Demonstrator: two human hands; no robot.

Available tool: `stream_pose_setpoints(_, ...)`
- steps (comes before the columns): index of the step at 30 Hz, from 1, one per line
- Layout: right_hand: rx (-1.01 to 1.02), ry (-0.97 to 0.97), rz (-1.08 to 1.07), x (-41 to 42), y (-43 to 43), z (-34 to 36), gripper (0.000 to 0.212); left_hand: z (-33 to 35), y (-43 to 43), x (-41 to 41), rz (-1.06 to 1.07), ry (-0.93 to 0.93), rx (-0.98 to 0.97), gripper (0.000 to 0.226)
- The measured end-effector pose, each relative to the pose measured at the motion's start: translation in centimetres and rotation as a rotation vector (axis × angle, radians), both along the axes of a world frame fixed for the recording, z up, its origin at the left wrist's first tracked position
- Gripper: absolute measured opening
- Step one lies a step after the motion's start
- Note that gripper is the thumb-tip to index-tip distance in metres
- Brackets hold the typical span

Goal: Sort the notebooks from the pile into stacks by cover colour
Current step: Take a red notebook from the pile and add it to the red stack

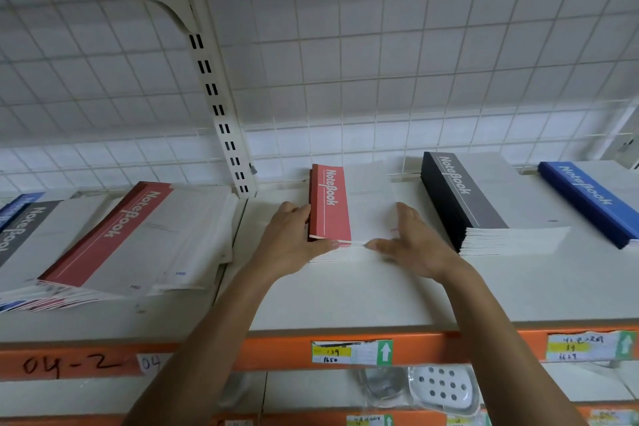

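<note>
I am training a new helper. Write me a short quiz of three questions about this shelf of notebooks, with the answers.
1. True or false: the left hand and the right hand both touch the stack of red-covered notebooks.
2. What cover colour has the neighbouring stack directly right of the red one? A) black B) blue C) green
3. Fill in: the untidy mixed pile of notebooks lies to the ____ of the red stack.
Key: 1 true; 2 A; 3 left.
</note>
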State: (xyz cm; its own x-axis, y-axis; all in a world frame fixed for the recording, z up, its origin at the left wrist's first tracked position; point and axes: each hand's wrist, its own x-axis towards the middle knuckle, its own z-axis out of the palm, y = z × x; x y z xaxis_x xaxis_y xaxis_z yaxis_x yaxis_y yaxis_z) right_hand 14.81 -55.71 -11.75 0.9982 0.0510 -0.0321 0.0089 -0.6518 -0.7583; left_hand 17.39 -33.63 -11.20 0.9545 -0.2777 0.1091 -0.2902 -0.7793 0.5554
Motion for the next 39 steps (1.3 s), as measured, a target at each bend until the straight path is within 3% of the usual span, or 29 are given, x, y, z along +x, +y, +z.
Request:
stream_pose_setpoints(12, 0.063, 0.062, 0.011, 0.5, -0.4, -0.8, 0.055, -0.6, 0.2, 0.0, -0.014, 0.095, -0.055, 0.048)
stream_pose_setpoints(15, 0.195, 0.105, -0.024, 1.1, -0.2, -0.4, 0.08, -0.1, 0.1, 0.2, -0.002, 0.188, -0.218, 0.032)
stream_pose_setpoints(17, 0.31, 0.135, -0.091, 2.0, 0.1, -0.3, 0.09, 0.3, -0.1, 0.8, 0.077, 0.231, -0.294, 0.036)
stream_pose_setpoints(20, 0.393, 0.1, -0.153, 3.4, 0.7, 0.0, 0.043, 0.7, -0.6, 2.2, 0.174, 0.326, -0.339, 0.055)
stream_pose_setpoints(22, 0.359, 0.078, -0.16, 3.8, 1.2, 0.6, 0.019, 0.7, -1.0, 3.2, 0.185, 0.38, -0.369, 0.055)
stream_pose_setpoints(29, 0.146, 0.071, -0.187, 4.3, 1.8, 0.7, 0.03, 1.0, -1.4, 3.3, 0.161, 0.315, -0.3, 0.037)
stream_pose_setpoints(33, 0.283, 0.074, -0.158, 3.7, 1.6, 1.2, 0.02, 1.4, -1.1, 2.7, 0.118, 0.336, -0.275, 0.032)
stream_pose_setpoints(34, 0.309, 0.069, -0.132, 3.2, 1.6, 1.4, 0.021, 1.6, -1.0, 2.4, 0.103, 0.356, -0.277, 0.032)
stream_pose_setpoints(37, 0.306, 0.073, -0.007, 1.7, 0.8, 0.8, 0.05, 2.2, -0.4, 1.2, -0.001, 0.396, -0.211, 0.033)
stream_pose_setpoints(39, 0.314, 0.108, 0.084, 0.8, 0.4, 0.0, 0.066, 2.4, -0.1, 0.4, -0.089, 0.408, -0.088, 0.046)
